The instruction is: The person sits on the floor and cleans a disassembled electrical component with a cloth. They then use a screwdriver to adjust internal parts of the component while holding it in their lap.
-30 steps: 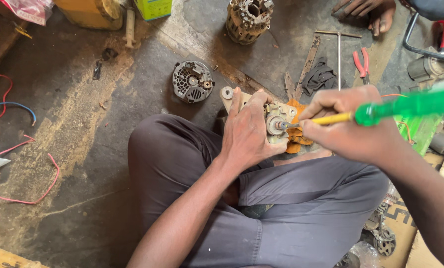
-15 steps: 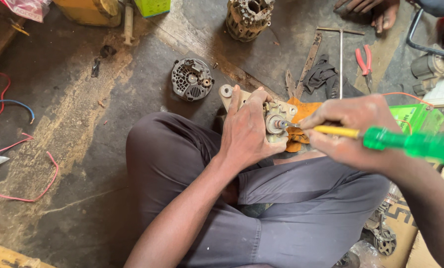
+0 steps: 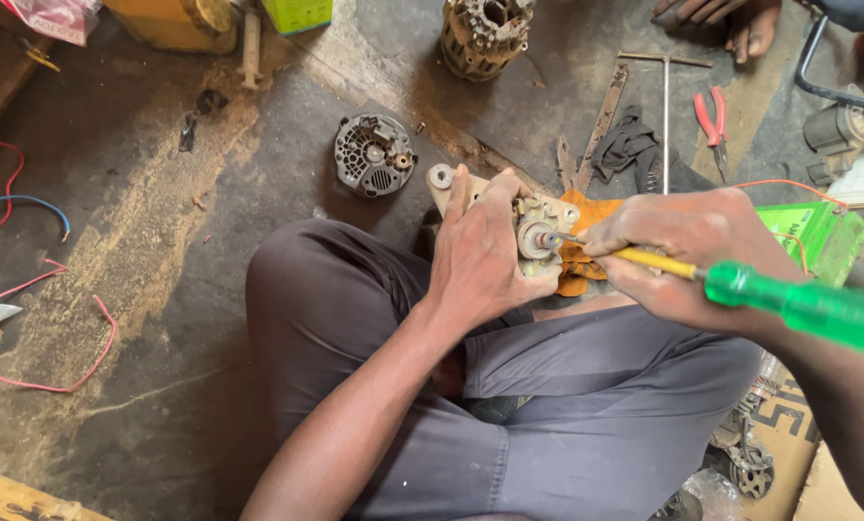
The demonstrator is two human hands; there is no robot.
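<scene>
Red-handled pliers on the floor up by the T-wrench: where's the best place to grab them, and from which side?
Grip the pliers by the two red handles, probably from directly above, closing across both. They lie flat on the floor with handles pointing away from the person and the dark jaws nearer. The T-wrench lies close alongside, so a sideways approach from there looks crowded. Both hands are busy: left hand on the housing, right hand on the screwdriver.
</scene>
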